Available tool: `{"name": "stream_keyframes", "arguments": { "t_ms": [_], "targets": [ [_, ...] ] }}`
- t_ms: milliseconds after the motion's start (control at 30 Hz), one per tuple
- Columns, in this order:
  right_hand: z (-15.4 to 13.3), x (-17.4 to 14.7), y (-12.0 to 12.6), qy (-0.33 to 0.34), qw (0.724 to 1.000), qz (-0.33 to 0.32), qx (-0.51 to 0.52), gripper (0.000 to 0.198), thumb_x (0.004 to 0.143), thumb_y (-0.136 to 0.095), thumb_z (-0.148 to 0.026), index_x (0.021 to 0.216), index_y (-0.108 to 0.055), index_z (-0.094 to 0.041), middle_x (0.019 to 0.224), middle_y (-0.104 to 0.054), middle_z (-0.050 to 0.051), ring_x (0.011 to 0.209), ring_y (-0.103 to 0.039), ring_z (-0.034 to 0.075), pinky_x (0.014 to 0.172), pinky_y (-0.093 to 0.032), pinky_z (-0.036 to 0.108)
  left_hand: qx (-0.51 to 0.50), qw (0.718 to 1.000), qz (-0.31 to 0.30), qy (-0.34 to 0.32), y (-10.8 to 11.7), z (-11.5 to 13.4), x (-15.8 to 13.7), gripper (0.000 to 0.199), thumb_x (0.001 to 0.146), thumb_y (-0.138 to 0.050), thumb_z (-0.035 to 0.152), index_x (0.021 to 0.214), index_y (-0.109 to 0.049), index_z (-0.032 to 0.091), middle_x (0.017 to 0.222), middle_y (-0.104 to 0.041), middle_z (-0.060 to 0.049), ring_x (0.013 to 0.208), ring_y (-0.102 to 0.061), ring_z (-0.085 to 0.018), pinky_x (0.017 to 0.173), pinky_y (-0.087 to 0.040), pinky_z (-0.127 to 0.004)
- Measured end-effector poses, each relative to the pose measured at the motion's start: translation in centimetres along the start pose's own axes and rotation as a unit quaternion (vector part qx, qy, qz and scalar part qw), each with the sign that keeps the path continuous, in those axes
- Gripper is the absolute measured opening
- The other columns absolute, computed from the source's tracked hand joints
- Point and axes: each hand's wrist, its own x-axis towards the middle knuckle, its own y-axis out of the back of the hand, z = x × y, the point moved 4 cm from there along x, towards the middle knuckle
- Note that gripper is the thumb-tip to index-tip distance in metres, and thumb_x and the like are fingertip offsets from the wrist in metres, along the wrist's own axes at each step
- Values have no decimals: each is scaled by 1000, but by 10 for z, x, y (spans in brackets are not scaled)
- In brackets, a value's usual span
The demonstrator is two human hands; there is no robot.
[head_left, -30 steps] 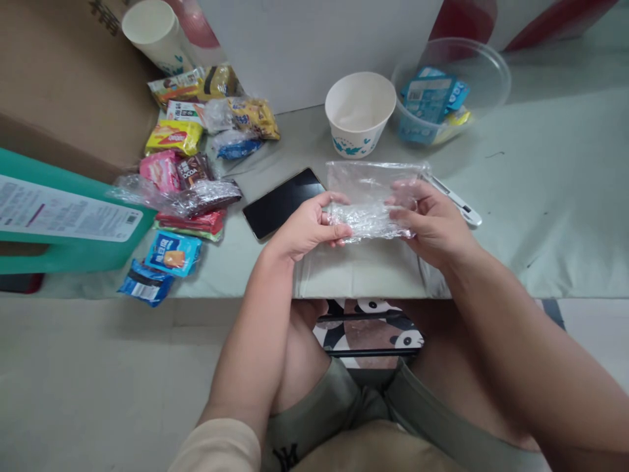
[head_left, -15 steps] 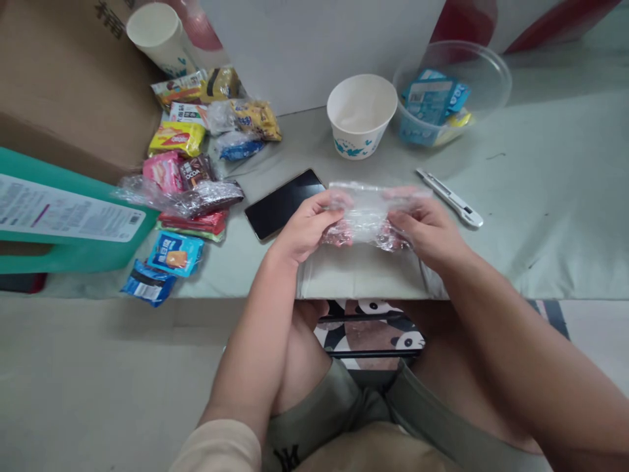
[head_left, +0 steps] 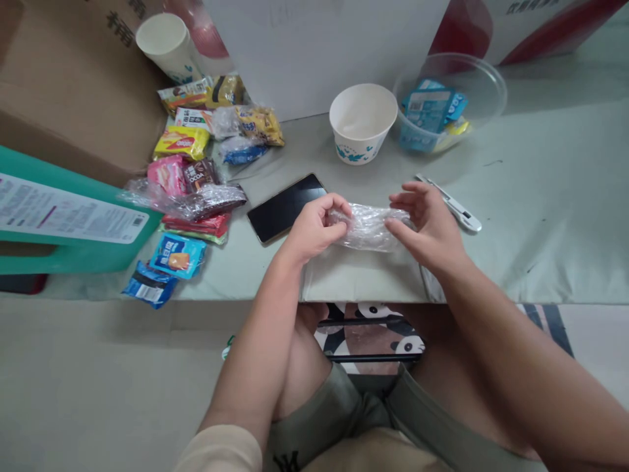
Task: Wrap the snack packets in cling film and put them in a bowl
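A crumpled piece of clear plastic wrap [head_left: 371, 227] stretches between my hands, low over the table near its front edge. My left hand [head_left: 319, 226] pinches its left end between thumb and fingers. At the other end, my right hand [head_left: 425, 219] has its fingers spread apart, with the thumb at the wrap's edge; whether it touches is hard to see. A black phone [head_left: 285, 208] lies just left of my left hand. Beyond my right hand rests a white utility knife [head_left: 457, 210], partly covered by the fingers. A white paper bowl [head_left: 362, 124] stands farther back.
Several wrapped snacks [head_left: 181, 143] are heaped at the left, by a green panel [head_left: 73, 229] and a cardboard box [head_left: 63, 85]. A paper cup [head_left: 170, 49] stands behind them. A clear plastic tub [head_left: 484, 108] holds blue packets at the back right. A white box [head_left: 314, 59] borders the rear.
My right hand has opened its fingers from the wrap, which now looks narrower and more bunched. My left hand keeps its pinch. The view has shifted slightly.
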Motion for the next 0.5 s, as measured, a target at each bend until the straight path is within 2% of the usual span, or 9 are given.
{"name": "stream_keyframes", "arguments": {
  "t_ms": [67,133,200,267,300,333,367,433,500],
  "targets": [
    [-3,-1,-5,-33,998,-53,19,55,69,-84,-40,117,-63,-26,105,-71,6,93,-67,24,75,-53,36,10,1000,-18,-20,-2,0,1,24,65,-66,16,87,-61,21,76,-56,3,62,-47,-9,58,-37,-24],
    [-7,-2,-10,-69,993,-98,-8,37,70,-82,-41,99,-69,-22,87,-69,4,77,-64,21,67,-50,34,15,998,9,-62,-1,1,3,29,66,-66,15,94,-60,22,85,-60,2,69,-54,-11,64,-43,-24],
    [-13,-2,-12,-80,992,-93,-43,24,73,-77,-40,84,-69,-20,75,-65,2,67,-60,18,64,-47,32,38,984,111,-134,4,5,2,28,70,-67,16,96,-59,22,95,-63,-1,83,-61,-14,78,-49,-28],
    [-16,-3,-12,-75,994,-57,-52,19,76,-74,-39,80,-68,-20,70,-63,1,64,-57,17,63,-44,32,94,950,220,-200,5,11,-5,16,77,-67,19,90,-60,22,95,-64,-2,92,-62,-16,90,-50,-31],
    [-17,-3,-12,-71,996,-46,-42,19,76,-73,-38,81,-69,-21,70,-63,0,64,-56,16,63,-44,31,126,938,242,-213,2,13,-8,10,80,-67,22,88,-60,22,93,-65,-3,94,-62,-17,93,-50,-33],
    [-17,-4,-14,-65,997,-47,-20,20,77,-74,-39,83,-69,-21,72,-64,0,65,-57,16,64,-45,31,149,938,231,-211,-4,14,-11,8,83,-67,26,88,-62,22,93,-67,-3,94,-63,-18,94,-50,-33],
    [-16,-5,-16,-58,996,-61,10,21,77,-74,-41,84,-70,-21,75,-66,0,67,-59,17,65,-46,31,155,950,190,-193,-12,13,-12,12,84,-69,30,91,-64,22,96,-69,-4,95,-64,-19,94,-50,-34],
    [-15,-7,-20,-42,991,-105,76,24,79,-75,-44,87,-70,-22,82,-69,2,74,-62,18,70,-49,32,115,980,85,-135,-29,9,-12,27,82,-73,38,102,-66,21,104,-73,-6,96,-66,-20,91,-52,-33],
    [-13,-7,-21,-31,987,-110,114,25,81,-75,-46,90,-69,-23,86,-69,2,77,-63,18,74,-51,33,53,995,27,-85,-38,6,-12,35,82,-74,42,107,-67,19,106,-75,-7,95,-67,-19,86,-53,-31]
  ]
}}
